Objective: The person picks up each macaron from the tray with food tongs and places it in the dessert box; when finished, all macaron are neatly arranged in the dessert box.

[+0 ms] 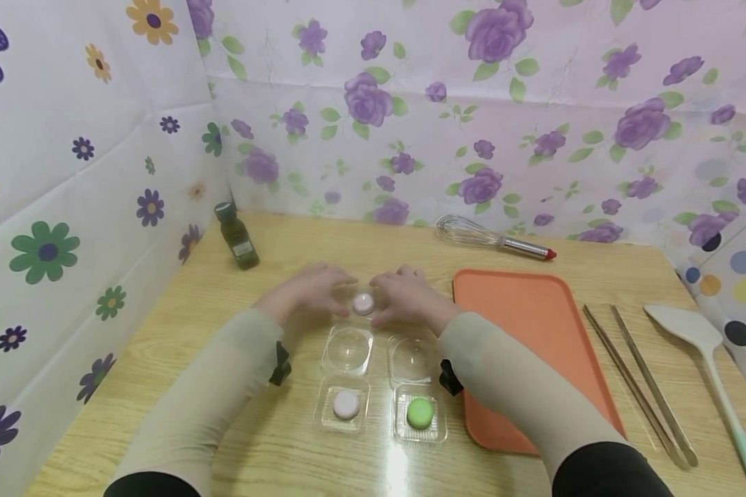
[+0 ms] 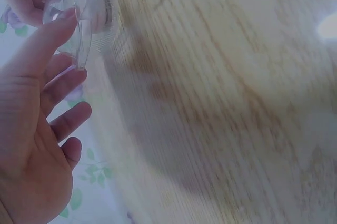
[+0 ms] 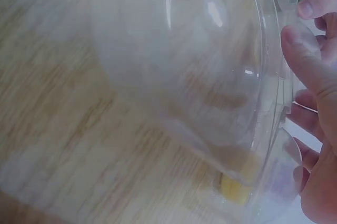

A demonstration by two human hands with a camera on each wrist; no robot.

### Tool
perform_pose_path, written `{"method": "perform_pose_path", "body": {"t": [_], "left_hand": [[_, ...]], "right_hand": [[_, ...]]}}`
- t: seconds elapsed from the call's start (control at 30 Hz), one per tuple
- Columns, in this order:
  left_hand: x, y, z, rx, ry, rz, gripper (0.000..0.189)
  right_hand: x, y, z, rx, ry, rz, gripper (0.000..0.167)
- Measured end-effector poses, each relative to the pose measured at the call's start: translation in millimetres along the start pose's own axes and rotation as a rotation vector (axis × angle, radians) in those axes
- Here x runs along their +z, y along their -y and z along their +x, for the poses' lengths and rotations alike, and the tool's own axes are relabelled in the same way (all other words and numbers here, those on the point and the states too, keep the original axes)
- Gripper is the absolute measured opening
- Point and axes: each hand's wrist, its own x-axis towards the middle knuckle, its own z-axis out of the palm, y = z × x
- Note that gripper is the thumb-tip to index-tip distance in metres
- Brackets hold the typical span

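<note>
Both hands meet around a small clear plastic box [image 2: 83,34] with a pale lilac macaron [image 1: 363,304] inside, toward the back of the wooden table. My left hand [image 1: 313,290] pinches the plastic edge between thumb and fingers; its last two fingers stay off it. From the other side, my right hand [image 1: 413,297] holds the edge, thumb in front and fingers behind. Nearer me lie two opened clear boxes, their lids folded back: one holds a pale pink macaron [image 1: 346,404], the other a green macaron [image 1: 419,413]. A yellow thing [image 3: 235,190] shows, blurred, through plastic.
An orange tray [image 1: 522,324] lies right of the boxes, then metal tongs [image 1: 643,386] and a spatula [image 1: 696,331]. At the back are a whisk [image 1: 491,238] and a dark bottle [image 1: 237,236]. Flowered cloth [image 1: 348,152] hangs behind the table.
</note>
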Motion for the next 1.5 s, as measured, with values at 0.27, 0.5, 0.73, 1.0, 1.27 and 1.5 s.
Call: {"method": "perform_pose_path", "body": {"t": [0.27, 0.5, 0.73, 1.0, 1.27, 1.5], "left_hand": [[-0.6, -2.1, 0.2, 0.015, 0.016, -0.003, 0.069], [-3.1, -0.7, -5.0, 0.017, -0.005, -0.054, 0.071], [-6.6, -17.4, -10.4, 0.044, -0.09, -0.041, 0.079], [11.5, -59.5, -22.9, 0.191, -0.072, 0.065, 0.088], [28.9, -86.2, -32.3, 0.228, -0.057, 0.118, 0.095], [35.9, -95.7, -35.9, 0.224, -0.025, 0.111, 0.09]], "right_hand": [[-6.9, -1.1, -8.1, 0.009, -0.004, 0.027, 0.081], [-26.3, -15.2, -31.4, -0.046, -0.065, 0.058, 0.079], [-29.8, -37.4, -72.6, -0.037, -0.079, 0.163, 0.077], [-19.1, -51.4, -108.2, -0.063, -0.093, 0.242, 0.076], [-2.9, -46.9, -128.6, -0.079, -0.086, 0.26, 0.07], [11.8, -47.7, -136.2, -0.118, -0.072, 0.266, 0.07]]}}
